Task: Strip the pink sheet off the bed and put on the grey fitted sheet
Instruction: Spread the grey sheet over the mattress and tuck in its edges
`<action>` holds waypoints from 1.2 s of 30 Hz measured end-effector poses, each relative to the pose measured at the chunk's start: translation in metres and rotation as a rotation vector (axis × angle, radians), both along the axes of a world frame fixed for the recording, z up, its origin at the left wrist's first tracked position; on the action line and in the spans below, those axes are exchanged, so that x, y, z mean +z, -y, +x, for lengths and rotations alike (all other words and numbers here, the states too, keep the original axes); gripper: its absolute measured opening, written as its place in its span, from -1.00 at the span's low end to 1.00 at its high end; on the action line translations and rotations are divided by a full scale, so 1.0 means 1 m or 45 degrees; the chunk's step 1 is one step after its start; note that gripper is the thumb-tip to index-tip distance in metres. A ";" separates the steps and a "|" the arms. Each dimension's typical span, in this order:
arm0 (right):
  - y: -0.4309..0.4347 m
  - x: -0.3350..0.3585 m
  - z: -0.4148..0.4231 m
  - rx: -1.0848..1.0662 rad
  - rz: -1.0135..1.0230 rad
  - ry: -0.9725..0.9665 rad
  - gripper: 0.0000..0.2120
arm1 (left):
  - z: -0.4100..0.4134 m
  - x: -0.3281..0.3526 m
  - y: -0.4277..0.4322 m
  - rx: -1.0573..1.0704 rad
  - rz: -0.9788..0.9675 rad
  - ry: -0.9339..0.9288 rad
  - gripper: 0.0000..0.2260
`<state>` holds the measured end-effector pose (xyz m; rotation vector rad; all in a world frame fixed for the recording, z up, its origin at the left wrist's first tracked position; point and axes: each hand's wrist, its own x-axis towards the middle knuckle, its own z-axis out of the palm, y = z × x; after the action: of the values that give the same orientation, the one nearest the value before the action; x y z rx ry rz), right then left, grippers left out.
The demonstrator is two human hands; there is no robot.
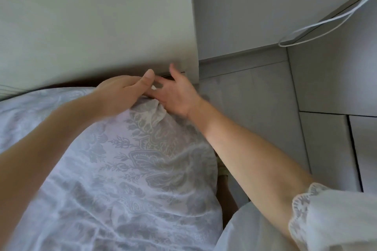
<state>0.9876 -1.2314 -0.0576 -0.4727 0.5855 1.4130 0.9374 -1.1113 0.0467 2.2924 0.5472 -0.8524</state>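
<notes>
A pale sheet with a grey floral pattern (130,169) covers the bed's far right corner, close to the wall. Its fabric is gathered into a bunch (152,109) at the corner. My left hand (120,93) lies over that corner with the thumb raised, and its fingers curl round the bunched sheet. My right hand (177,96) is just beside it with fingers spread, touching the bunch from the right. No pink sheet shows in this view.
A cream wall (91,26) rises right behind the bed corner. Grey tiled floor (255,108) runs along the bed's right side. A white cable (326,20) loops over a grey cabinet at the upper right. A dark strip of bed frame (226,195) shows beside the mattress.
</notes>
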 end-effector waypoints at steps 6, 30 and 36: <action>0.005 0.009 0.013 0.155 -0.133 0.256 -0.56 | 0.005 0.007 0.005 -0.250 0.134 -0.029 -0.43; 0.078 -0.044 -0.069 0.456 -0.256 0.028 -0.15 | 0.023 -0.007 0.019 -0.331 0.408 -0.155 -0.25; 0.093 -0.043 -0.006 0.290 -0.390 0.847 -0.34 | 0.053 -0.079 0.033 -0.339 0.464 -0.199 -0.38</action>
<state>0.9815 -1.3244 -0.1005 -1.2266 0.2029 1.2755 0.9907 -1.1445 -0.0320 2.6880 0.5040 -1.1459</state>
